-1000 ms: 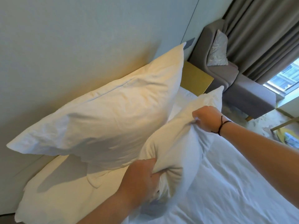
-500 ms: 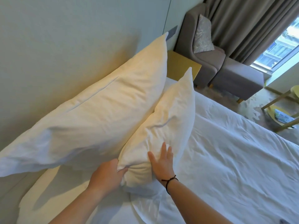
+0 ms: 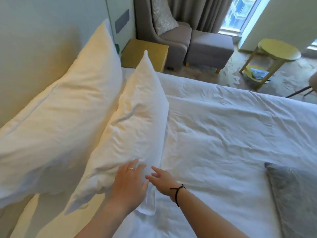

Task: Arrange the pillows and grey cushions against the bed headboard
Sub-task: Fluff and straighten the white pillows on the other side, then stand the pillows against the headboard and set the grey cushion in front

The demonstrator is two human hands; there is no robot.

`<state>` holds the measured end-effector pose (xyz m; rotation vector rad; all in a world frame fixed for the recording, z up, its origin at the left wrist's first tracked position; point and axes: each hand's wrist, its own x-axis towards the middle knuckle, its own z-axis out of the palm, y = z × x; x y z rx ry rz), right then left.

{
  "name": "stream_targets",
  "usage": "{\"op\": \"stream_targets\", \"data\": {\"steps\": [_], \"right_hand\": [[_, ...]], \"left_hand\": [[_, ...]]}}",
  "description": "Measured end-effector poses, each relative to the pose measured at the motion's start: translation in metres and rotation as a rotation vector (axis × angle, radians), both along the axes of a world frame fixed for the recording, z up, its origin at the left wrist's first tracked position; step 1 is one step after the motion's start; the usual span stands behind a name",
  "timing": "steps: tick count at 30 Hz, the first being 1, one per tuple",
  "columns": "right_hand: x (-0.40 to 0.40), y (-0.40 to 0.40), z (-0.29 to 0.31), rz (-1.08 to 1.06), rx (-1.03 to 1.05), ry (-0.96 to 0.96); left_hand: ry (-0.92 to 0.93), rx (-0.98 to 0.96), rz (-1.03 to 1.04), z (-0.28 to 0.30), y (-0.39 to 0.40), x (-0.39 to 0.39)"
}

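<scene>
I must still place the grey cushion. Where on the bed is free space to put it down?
The white sheet is bare between the front pillow and the grey cushion, up to the far bed edge. It is crowded near the front pillow's lower corner, where the left hand and right hand are.

there is a single view, from a wide-angle camera worn on the person's head. it looks forward and down across the bed (image 3: 223,134) from close above, with the headboard wall (image 3: 42,40) running along the left edge. both forearms enter from the bottom of the picture, very near the lens. the far end takes in an armchair (image 3: 171,36), a window (image 3: 240,12) and a round side table (image 3: 279,50). straight lines bend toward the edges.
</scene>
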<state>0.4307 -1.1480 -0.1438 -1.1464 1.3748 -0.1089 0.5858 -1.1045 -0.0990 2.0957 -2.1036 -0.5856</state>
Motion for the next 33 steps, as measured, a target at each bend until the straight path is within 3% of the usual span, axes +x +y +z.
{"op": "stream_targets", "data": {"steps": [4,8,12,15,20,33], "right_hand": [[-0.112,0.069,-0.038,-0.258,0.136,0.136],[-0.254,0.134,-0.072,-0.425,0.160,0.493],[-0.386,0.180,-0.091,-0.664,0.055,0.896],[-0.454,0.201,-0.107,-0.704,0.098,1.011],[-0.494,0.219,-0.148,-0.628,0.174,1.074],[-0.501,0.215,-0.168,-0.603,-0.065,1.256]], "left_hand": [[0.152,0.220,-0.167,-0.021,0.009,-0.078],[0.136,0.373,-0.273,-0.043,0.016,-0.151],[0.129,0.450,-0.321,-0.061,0.021,-0.217],[0.120,0.468,-0.351,-0.073,0.025,-0.256],[0.149,0.459,-0.353,-0.090,0.033,-0.279],[0.164,0.499,-0.224,-0.111,0.041,-0.249]]}}
